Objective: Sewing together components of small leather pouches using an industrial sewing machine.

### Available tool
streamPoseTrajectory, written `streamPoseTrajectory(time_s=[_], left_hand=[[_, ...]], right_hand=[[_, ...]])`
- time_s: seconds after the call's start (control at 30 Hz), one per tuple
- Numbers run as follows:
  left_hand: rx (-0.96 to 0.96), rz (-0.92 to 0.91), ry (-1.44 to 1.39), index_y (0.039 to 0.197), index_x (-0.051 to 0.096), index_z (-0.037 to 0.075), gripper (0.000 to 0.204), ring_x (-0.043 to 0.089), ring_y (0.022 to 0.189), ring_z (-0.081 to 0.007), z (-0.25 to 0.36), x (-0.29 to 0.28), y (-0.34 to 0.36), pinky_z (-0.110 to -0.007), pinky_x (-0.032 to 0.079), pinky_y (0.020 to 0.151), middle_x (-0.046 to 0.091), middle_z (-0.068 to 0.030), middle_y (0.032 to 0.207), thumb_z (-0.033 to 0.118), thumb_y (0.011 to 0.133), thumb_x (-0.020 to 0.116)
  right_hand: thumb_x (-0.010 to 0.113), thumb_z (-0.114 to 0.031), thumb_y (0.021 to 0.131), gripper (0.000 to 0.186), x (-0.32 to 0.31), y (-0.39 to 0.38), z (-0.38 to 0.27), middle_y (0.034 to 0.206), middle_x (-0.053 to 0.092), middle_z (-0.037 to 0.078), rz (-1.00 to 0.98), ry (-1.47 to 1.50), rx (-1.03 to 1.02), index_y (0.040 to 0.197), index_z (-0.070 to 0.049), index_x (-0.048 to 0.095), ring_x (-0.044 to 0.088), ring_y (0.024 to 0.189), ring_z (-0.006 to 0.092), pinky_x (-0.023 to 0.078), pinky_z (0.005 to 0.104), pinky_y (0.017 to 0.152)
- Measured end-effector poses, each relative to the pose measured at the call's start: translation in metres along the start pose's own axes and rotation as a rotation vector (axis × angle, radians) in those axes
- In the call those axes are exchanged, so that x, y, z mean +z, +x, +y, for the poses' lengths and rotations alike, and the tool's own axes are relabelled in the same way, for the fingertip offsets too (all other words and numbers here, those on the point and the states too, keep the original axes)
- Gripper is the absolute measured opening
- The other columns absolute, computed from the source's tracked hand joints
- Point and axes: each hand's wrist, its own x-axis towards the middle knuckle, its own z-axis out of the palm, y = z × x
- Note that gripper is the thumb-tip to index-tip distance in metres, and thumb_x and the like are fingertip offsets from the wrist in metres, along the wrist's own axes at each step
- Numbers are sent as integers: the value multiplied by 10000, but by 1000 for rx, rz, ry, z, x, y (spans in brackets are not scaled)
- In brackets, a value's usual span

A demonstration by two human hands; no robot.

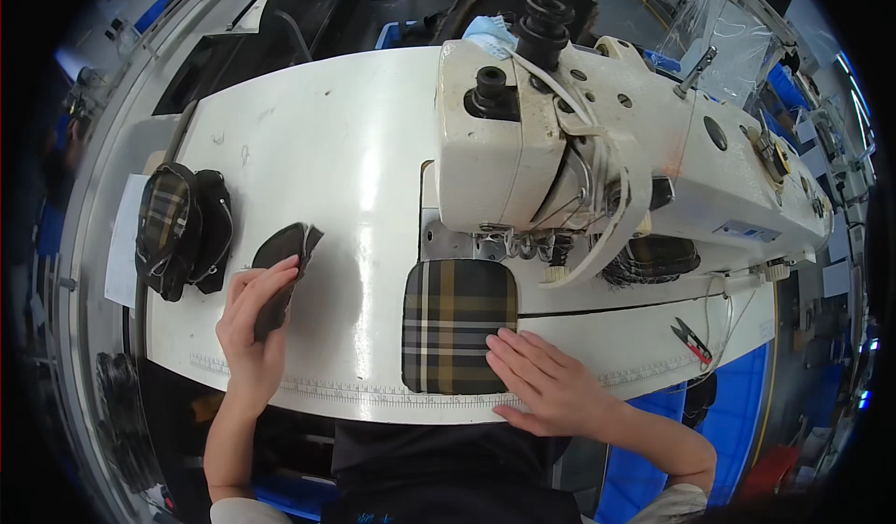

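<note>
My left hand (257, 323) grips a dark fabric piece (277, 244), lifted on edge, fingers on one side and thumb near its lower end. My right hand (532, 384) lies with fingers stretched out, their tips on the right edge of a rounded-square plaid fabric piece (453, 309) in olive, black and white. That piece lies flat just in front of the cream sewing machine (485, 151), below its needle and foot area (504, 244). A pile of dark and plaid padded pieces (168, 225) sits at the left, and another dark stack (653, 261) is partly hidden behind the machine.
The white table (308, 123) has a printed ruler along its front edge. Red-handled snips (691, 339) lie at the right beside loose thread. A white paper (123, 244) is under the left pile. Blue bins (747, 393) stand below the table at the right.
</note>
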Motion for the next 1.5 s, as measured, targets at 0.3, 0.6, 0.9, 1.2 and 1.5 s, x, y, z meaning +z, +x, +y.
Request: streamPoseTrajectory(time_s=[0.3, 0.6, 0.9, 1.2, 1.5], left_hand=[[617, -276, 165, 1004, 597, -72, 441, 539, 854, -254, 33, 90, 18, -316, 513, 687, 587, -151, 1112, 15, 572, 593], [503, -333, 151, 1031, 596, -78, 477, 533, 870, -268, 39, 98, 15, -306, 510, 711, 553, -153, 1136, 32, 567, 576], [426, -433, 149, 1071, 578, -94, 492, 533, 876, -295, 27, 111, -1, -337, 503, 730, 546, -188, 1064, 57, 603, 557], [410, -378, 112, 1096, 585, -54, 613, 514, 884, -284, 39, 92, 17, -329, 490, 730, 550, -139, 1097, 16, 488, 611], [413, -388, 84, 1100, 585, -53, 589, 536, 935, -280, 39, 93, 17, -339, 489, 778, 552, -140, 1109, -17, 512, 585]], right_hand=[[597, -383, 818, 482, 13, 53, 17, 1104, 579, 189, 43, 84, -83, 988, 68, 606, 496, 1138, 325, 324, 432, 1038], [567, -306, 829, 330, 22, 44, 22, 875, 622, 134, 151, -57, -181, 816, 18, 633, 574, 963, 292, 464, 326, 793], [532, -261, 853, 365, 23, 46, 21, 968, 621, 194, 226, -124, -148, 882, 90, 626, 564, 996, 299, 469, 295, 742], [559, -249, 839, 263, 36, 45, 20, 792, 605, 65, 268, -85, -153, 705, -27, 599, 528, 734, 141, 391, 258, 567], [559, -236, 829, 247, 46, 45, 14, 622, 420, -26, 290, -99, -123, 633, -86, 552, 443, 639, 119, 369, 259, 578]])
